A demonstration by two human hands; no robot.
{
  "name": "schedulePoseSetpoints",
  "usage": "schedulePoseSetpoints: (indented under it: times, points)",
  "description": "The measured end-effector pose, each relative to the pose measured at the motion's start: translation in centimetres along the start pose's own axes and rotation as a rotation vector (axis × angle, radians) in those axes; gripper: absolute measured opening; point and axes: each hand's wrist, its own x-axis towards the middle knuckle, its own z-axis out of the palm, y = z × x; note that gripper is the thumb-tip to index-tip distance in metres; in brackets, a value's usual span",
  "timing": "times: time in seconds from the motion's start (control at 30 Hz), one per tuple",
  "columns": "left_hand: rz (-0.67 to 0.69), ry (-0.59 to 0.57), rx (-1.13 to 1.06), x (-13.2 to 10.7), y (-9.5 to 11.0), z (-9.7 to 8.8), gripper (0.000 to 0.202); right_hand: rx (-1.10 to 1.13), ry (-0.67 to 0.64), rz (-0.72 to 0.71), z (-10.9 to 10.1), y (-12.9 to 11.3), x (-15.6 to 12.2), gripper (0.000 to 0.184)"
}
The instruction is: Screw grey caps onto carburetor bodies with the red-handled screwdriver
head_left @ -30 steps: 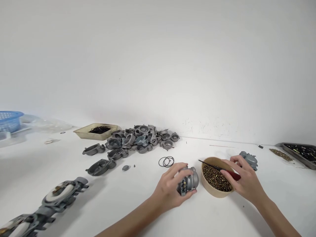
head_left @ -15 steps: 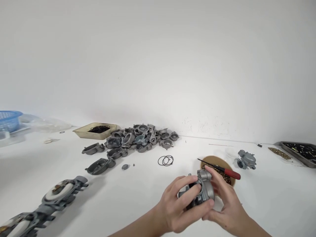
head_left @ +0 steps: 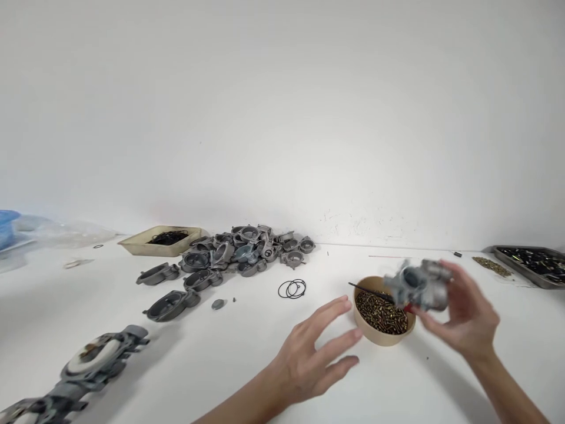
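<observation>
My right hand point(head_left: 468, 315) grips a grey metal carburetor point(head_left: 421, 285), raised above the right rim of a tan bowl point(head_left: 379, 337). Small brassy screws point(head_left: 382, 312) fill that bowl. Across its top lies a screwdriver point(head_left: 371, 291) with a dark shaft; the carburetor covers most of its red handle. Left of the bowl, my left hand point(head_left: 315, 353) is in the air with spread fingers and holds nothing. Behind it, thin black O-rings point(head_left: 292, 288) lie on the white table.
A heap of grey float bowls point(head_left: 247, 250) sits at the back, beside a cream tray point(head_left: 132, 242) of black rings. Carburetor bodies point(head_left: 95, 365) line the near left. At far right are a dark tray point(head_left: 529, 271) of small parts and a pile of brassy pieces point(head_left: 492, 267).
My left hand has let go of the carburetor and its fingers have spread. My right hand has carried the carburetor up and to the right. The view has shifted slightly.
</observation>
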Motion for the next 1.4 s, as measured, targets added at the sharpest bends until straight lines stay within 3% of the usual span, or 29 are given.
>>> schedulePoseSetpoints:
  times: [0.13, 0.2, 0.3, 0.4, 0.57, 0.8, 1.07, 1.4]
  points:
    - [-0.222, -0.130, -0.070, -0.6, -1.0, 0.2, 0.022, -0.423, 0.254, 0.249, -6.3, 4.0, 2.2, 0.084]
    - [-0.305, -0.240, -0.152, -0.9, -1.4, 0.6, 0.021, -0.682, 0.306, 0.391, -9.3, 6.3, 2.2, 0.079]
    - [-0.423, -0.398, -0.223, -1.4, -2.0, 1.2, 0.022, -0.874, 0.203, 0.534, -13.1, 9.9, 1.1, 0.075]
    - [-0.520, -0.541, -0.215, -1.8, -2.4, 1.6, 0.022, -0.944, -0.035, 0.606, -15.1, 12.9, -0.1, 0.080]
    - [-0.582, -0.649, -0.210, -1.9, -2.6, 1.5, 0.017, -0.915, -0.190, 0.629, -14.9, 15.2, -1.4, 0.076]
    - [-0.576, -0.662, -0.219, -2.0, -2.6, 1.3, 0.016, -0.900, -0.306, 0.644, -14.2, 16.1, -2.4, 0.083]
    - [-0.568, -0.675, -0.227, -2.2, -2.7, 1.2, 0.016, -0.929, -0.349, 0.682, -13.8, 16.8, -2.6, 0.082]
    - [-0.573, -0.678, -0.228, -1.9, -2.6, 1.0, 0.017, -1.002, -0.281, 0.777, -12.7, 17.0, -2.5, 0.093]
